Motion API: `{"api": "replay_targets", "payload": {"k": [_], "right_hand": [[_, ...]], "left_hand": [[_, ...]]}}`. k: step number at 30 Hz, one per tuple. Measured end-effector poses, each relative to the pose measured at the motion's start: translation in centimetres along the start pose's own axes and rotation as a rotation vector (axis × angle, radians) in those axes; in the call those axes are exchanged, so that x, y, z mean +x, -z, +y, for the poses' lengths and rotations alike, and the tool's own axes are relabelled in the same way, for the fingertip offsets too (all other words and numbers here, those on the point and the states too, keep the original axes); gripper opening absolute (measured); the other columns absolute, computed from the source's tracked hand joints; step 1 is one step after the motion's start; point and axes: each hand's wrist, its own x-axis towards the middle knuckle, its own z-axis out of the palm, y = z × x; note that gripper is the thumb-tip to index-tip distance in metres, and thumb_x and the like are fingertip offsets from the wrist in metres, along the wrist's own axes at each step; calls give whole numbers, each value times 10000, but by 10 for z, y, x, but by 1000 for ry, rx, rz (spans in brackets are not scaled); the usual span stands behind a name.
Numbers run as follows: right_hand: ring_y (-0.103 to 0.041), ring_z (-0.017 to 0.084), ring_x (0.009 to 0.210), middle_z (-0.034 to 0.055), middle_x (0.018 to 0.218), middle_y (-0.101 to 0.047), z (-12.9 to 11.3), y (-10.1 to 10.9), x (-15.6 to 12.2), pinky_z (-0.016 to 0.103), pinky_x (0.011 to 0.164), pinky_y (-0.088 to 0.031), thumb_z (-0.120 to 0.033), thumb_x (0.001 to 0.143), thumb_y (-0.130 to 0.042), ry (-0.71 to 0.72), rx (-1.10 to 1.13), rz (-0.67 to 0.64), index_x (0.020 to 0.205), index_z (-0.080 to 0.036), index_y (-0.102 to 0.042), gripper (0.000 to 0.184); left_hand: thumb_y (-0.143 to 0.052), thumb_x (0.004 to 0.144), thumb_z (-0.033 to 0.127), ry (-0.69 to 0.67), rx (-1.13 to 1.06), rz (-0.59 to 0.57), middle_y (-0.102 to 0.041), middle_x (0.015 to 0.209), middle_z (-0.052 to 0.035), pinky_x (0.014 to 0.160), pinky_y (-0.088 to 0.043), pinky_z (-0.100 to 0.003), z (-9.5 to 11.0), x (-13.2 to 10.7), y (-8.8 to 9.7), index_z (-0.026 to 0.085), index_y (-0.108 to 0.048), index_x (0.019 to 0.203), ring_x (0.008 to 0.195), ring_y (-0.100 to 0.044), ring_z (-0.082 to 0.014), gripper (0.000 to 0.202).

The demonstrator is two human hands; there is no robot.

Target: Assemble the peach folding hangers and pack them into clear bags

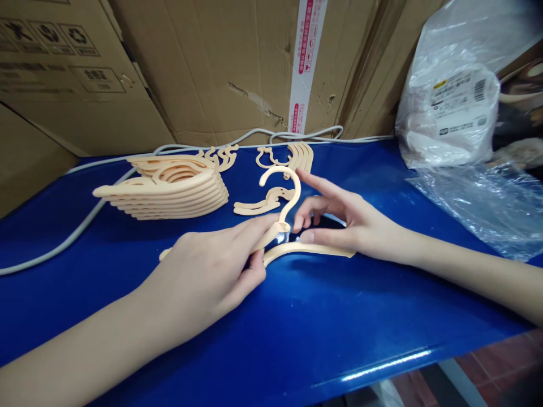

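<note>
My left hand (212, 265) grips a beige plastic hanger arm, mostly covered by the fingers. From that arm's inner end rises a curved hanger hook (297, 189). A second hanger arm (292, 247) lies low in front, its near end by my left fingertips; whether it is joined to the held part I cannot tell. My right hand (339, 217) hovers over this second arm, fingers apart, its index finger stretched toward the hook and its thumb close above the arm. Just behind the hook lie a couple of loose beige hanger pieces (258, 207).
A stack of beige hangers (178, 195) sits at left on the blue table (322, 322). More hanger parts (302, 155) lie at the back, along a grey cable (165, 148). Cardboard boxes (237, 68) stand behind. Clear plastic bags (453, 113) occupy the right.
</note>
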Motion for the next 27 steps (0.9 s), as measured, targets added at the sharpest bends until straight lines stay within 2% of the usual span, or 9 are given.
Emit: {"api": "replay_targets", "payload": {"k": [2, 4, 7, 10, 12, 14, 21, 24, 27], "right_hand": [[-635, 209, 984, 65, 1061, -691, 1, -1, 0, 392, 910, -511, -371, 896, -773, 118, -288, -44, 1395, -215, -606, 549], [-606, 231, 982, 95, 1085, -678, 2, -2, -1, 406, 890, -479, -460, 911, -741, 235, -556, -101, 1211, -198, -723, 399], [-586, 219, 924, 100, 1072, -669, 0, -3, -3, 378, 831, -447, -379, 1029, -576, 322, -761, -140, 1102, -193, -746, 262], [-587, 202, 898, 99, 1063, -681, -2, -3, -3, 349, 803, -427, -271, 1071, -472, 325, -815, -124, 1074, -160, -691, 245], [-593, 190, 877, 88, 1030, -691, -1, -2, -3, 336, 791, -416, -268, 1081, -448, 308, -796, -110, 1066, -156, -640, 223], [-592, 181, 855, 78, 995, -692, 0, -2, -2, 327, 783, -409, -263, 1089, -421, 306, -771, -88, 1062, -165, -600, 205], [-587, 165, 748, 76, 889, -679, 2, -2, -4, 284, 715, -431, -181, 1073, -351, 399, -792, -35, 1065, -150, -570, 222], [-597, 130, 656, 30, 776, -669, 1, -2, -6, 242, 616, -406, -294, 1087, -432, 369, -724, -17, 970, -159, -588, 238], [-573, 105, 579, -1, 720, -662, -2, -2, -7, 239, 553, -365, -383, 1061, -523, 383, -717, -44, 907, -166, -624, 284]], "left_hand": [[-453, 978, 231, 123, -230, -89, -769, 881, 12, 494, -455, -236, 0, -1, 4, 233, -595, 1229, 603, -683, -150, 288], [-470, 974, 251, 253, -487, -161, -753, 862, 11, 477, -473, -219, 0, 0, 5, 251, -578, 1199, 589, -672, -142, 250], [-504, 971, 312, 456, -895, -192, -723, 865, -2, 354, -462, -194, -3, 2, -1, 240, -508, 1215, 476, -628, -123, 254], [-516, 999, 379, 594, -1191, -225, -695, 833, 4, 280, -450, -180, -7, 6, -6, 226, -485, 1157, 384, -600, -114, 223], [-512, 1016, 385, 637, -1258, -241, -684, 806, 2, 282, -457, -167, -9, 8, -6, 203, -522, 1023, 379, -604, -108, 182], [-529, 1014, 361, 668, -1256, -243, -686, 803, -15, 331, -505, -168, -10, 10, -3, 179, -557, 909, 455, -652, -118, 213], [-605, 956, 312, 729, -1259, -211, -764, 834, -68, 475, -610, -229, -11, 10, -3, 165, -644, 846, 650, -754, -186, 188], [-619, 955, 321, 693, -1263, -204, -783, 865, -75, 521, -627, -230, -13, 10, -5, 170, -684, 870, 705, -774, -195, 185], [-600, 963, 298, 694, -1229, -248, -802, 903, -100, 593, -658, -268, -15, 10, -4, 167, -695, 880, 730, -783, -204, 182]]}}
